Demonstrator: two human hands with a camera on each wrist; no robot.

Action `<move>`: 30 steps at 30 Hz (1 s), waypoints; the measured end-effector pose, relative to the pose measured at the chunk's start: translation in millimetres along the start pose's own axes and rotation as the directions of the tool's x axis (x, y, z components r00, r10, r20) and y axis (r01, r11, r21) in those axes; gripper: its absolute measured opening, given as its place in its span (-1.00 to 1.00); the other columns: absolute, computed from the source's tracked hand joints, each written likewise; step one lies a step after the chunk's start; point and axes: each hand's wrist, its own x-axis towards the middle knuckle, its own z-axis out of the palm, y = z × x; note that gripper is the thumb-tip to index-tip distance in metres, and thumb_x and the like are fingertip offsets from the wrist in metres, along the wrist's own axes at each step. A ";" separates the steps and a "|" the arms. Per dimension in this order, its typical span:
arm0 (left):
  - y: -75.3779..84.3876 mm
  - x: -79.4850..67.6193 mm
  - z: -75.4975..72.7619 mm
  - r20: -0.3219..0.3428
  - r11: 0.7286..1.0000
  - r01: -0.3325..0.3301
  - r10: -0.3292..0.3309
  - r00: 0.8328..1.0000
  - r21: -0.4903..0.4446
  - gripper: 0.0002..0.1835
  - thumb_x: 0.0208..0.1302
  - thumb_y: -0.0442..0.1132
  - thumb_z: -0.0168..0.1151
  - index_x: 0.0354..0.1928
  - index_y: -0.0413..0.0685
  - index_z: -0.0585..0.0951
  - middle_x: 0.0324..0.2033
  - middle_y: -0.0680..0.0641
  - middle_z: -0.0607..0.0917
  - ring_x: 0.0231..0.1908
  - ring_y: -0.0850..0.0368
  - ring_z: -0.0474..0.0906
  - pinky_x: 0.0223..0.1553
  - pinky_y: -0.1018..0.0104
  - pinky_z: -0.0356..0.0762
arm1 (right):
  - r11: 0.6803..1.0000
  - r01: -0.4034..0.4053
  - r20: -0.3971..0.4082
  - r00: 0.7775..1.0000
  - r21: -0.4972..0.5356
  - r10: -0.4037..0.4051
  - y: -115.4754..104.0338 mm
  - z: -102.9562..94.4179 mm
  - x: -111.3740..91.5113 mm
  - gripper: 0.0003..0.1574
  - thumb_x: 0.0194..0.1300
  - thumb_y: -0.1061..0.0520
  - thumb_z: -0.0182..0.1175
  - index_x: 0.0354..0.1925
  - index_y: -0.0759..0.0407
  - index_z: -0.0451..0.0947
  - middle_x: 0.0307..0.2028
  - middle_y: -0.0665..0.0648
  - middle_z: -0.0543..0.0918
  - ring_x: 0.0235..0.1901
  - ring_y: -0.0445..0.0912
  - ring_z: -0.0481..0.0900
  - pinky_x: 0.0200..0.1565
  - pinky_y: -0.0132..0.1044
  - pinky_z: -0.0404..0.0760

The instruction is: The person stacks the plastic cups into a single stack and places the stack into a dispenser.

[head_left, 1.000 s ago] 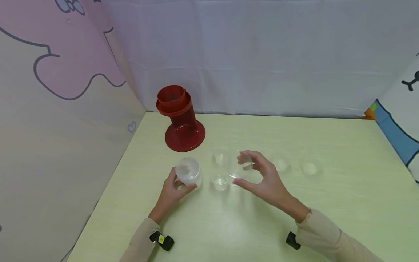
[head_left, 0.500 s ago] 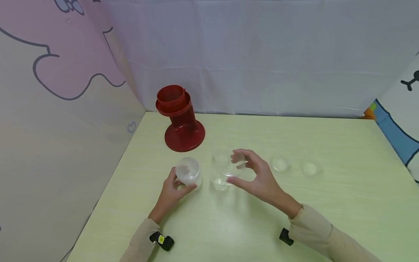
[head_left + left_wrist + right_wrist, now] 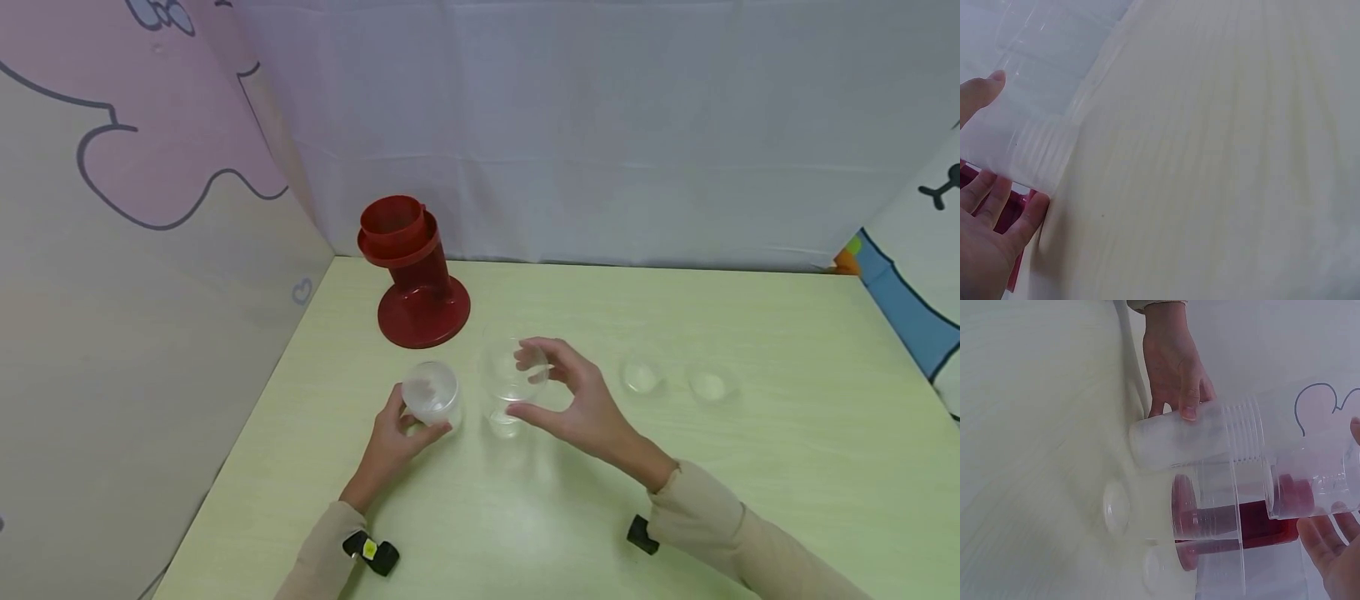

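Observation:
My left hand (image 3: 397, 437) grips a stack of clear plastic cups (image 3: 435, 396) on the left of the table. Several nested rims show on this stack in the right wrist view, where its base appears to stand on the table. To its right, my right hand (image 3: 581, 408) holds one clear plastic cup (image 3: 495, 375) between thumb and fingers, raised above the table. Below it a clear cup (image 3: 504, 423) stands on the table, partly covered by the held one. Another cup base (image 3: 1154, 565) shows faintly in the right wrist view.
Two more clear cups (image 3: 641, 377) stand on the right side of the table. At the back left is a red stand (image 3: 420, 308) with a round foot and cylindrical top. White cloth (image 3: 570, 133) hangs behind the table; a printed panel (image 3: 187, 333) rises on the left.
My right hand has moved left with the clear cup, nearer the stack and over the cups standing between. My left hand and its stack have stayed in place.

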 end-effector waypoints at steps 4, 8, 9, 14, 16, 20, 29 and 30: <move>0.3 0.1 0.0 0.003 1.000 0.008 -0.008 1.000 0.003 -0.22 0.01 -0.24 0.47 0.26 -0.08 0.26 0.16 -0.08 0.43 0.16 0.02 0.34 0.17 0.06 0.39 | 1.000 0.003 0.006 1.000 0.008 -0.003 -0.7 1.4 2.2 -0.14 -0.07 0.20 0.51 0.19 0.01 0.36 -0.05 -0.02 0.57 -0.02 -0.09 0.52 -0.07 -0.10 0.60; 0.3 0.1 -0.1 0.002 1.000 0.009 -0.009 1.000 0.003 -0.21 0.01 -0.24 0.48 0.26 -0.07 0.26 0.16 -0.08 0.43 0.16 0.02 0.33 0.18 0.06 0.39 | 1.000 0.002 0.014 1.000 0.015 -0.002 -1.2 2.9 4.3 -0.14 -0.08 0.19 0.51 0.19 -0.01 0.36 -0.04 -0.04 0.57 -0.01 -0.11 0.52 -0.06 -0.04 0.59; 0.3 0.1 -0.1 0.002 1.000 0.009 -0.009 1.000 0.004 -0.22 0.01 -0.24 0.47 0.26 -0.07 0.26 0.16 -0.08 0.43 0.16 0.02 0.33 0.17 0.06 0.39 | 1.000 0.002 0.015 1.000 0.019 -0.002 -1.3 3.3 4.8 -0.14 -0.08 0.18 0.51 0.19 -0.01 0.36 -0.04 -0.04 0.57 -0.01 -0.12 0.51 -0.06 -0.02 0.59; 1.1 -0.1 0.1 0.002 1.000 0.010 -0.010 1.000 0.000 -0.22 0.01 -0.24 0.47 0.25 -0.08 0.26 0.15 -0.08 0.43 0.16 0.02 0.34 0.17 0.07 0.40 | 1.000 0.000 0.018 1.000 0.025 0.000 -5.0 5.4 8.2 -0.14 -0.09 0.21 0.51 0.19 0.02 0.37 -0.05 -0.03 0.57 -0.01 -0.10 0.52 -0.05 -0.04 0.58; 1.4 -0.3 0.3 0.000 1.000 0.014 -0.014 1.000 0.001 -0.22 0.02 -0.24 0.47 0.25 -0.07 0.26 0.16 -0.07 0.42 0.16 0.02 0.33 0.17 0.07 0.39 | 1.000 0.000 0.018 1.000 0.027 -0.001 -10.2 6.0 10.1 -0.14 -0.09 0.26 0.50 0.18 0.08 0.37 -0.06 0.01 0.58 -0.02 -0.06 0.52 -0.04 -0.09 0.58; 1.4 -0.5 0.5 0.000 1.000 0.017 -0.017 1.000 -0.003 -0.22 0.02 -0.23 0.47 0.26 -0.07 0.25 0.16 -0.07 0.42 0.17 0.02 0.33 0.18 0.07 0.38 | 1.000 0.006 0.019 1.000 0.031 -0.007 -25.9 6.9 14.7 -0.18 -0.08 0.32 0.48 0.16 0.22 0.37 -0.08 0.12 0.58 -0.04 0.07 0.53 -0.05 -0.07 0.58; 1.0 -0.1 0.6 0.003 1.000 0.014 -0.014 1.000 -0.005 -0.23 0.03 -0.24 0.46 0.26 -0.06 0.25 0.16 -0.07 0.42 0.17 0.02 0.33 0.18 0.07 0.39 | 0.998 0.039 0.024 0.999 0.054 -0.040 -10.3 12.1 19.7 -0.17 -0.08 0.26 0.50 0.17 0.17 0.37 -0.06 0.09 0.58 -0.04 -0.01 0.53 -0.05 0.00 0.58; 1.4 -0.1 0.5 0.004 1.000 0.015 -0.015 1.000 -0.003 -0.23 0.04 -0.24 0.46 0.26 -0.06 0.25 0.16 -0.07 0.42 0.17 0.02 0.33 0.18 0.07 0.39 | 0.998 0.040 0.025 0.999 0.056 -0.041 -10.5 12.5 20.2 -0.17 -0.08 0.27 0.50 0.17 0.20 0.37 -0.06 0.12 0.58 -0.04 0.00 0.52 -0.06 0.01 0.58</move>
